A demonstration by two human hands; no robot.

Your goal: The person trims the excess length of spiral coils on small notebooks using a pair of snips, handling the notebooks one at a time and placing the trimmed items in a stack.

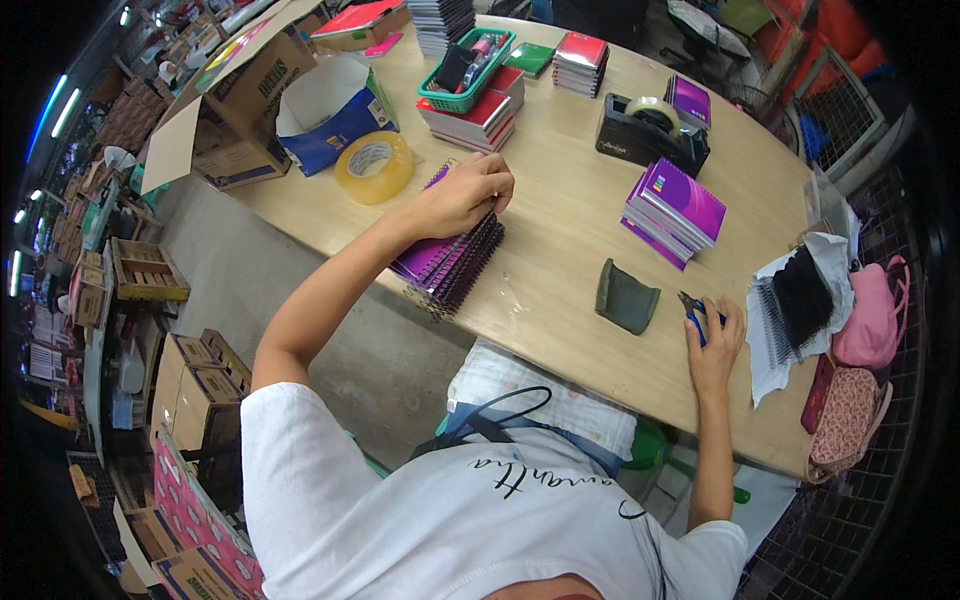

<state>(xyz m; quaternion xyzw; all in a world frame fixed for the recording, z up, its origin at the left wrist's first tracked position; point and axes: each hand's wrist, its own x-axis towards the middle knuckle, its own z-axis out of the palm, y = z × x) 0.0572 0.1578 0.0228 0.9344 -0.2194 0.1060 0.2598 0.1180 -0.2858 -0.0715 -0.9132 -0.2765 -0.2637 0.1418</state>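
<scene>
A stack of purple notebooks with dark spiral bindings (pixel 440 262) lies at the left front edge of the table, coils toward the right. My left hand (pixel 468 196) reaches over the stack, its fingers curled and pinching a notebook at the coil edge. The fingertips are partly hidden. At the right, my right hand (pixel 718 345) rests on the tabletop, closed around small blue-handled pliers (pixel 694 312) with the jaws pointing away from me. Between the hands sits a dark grey-green curved piece (pixel 627 297). Beyond it stands another pile of purple notebooks (pixel 675 210).
A black tape dispenser (pixel 640 140) stands behind the pile. A clear tape roll (pixel 374 168), a blue-and-white box (pixel 335 115) and a green basket (pixel 468 75) on red notebooks stand farther back. Black coils (pixel 800 300) on paper and a pink bag (pixel 868 318) lie right.
</scene>
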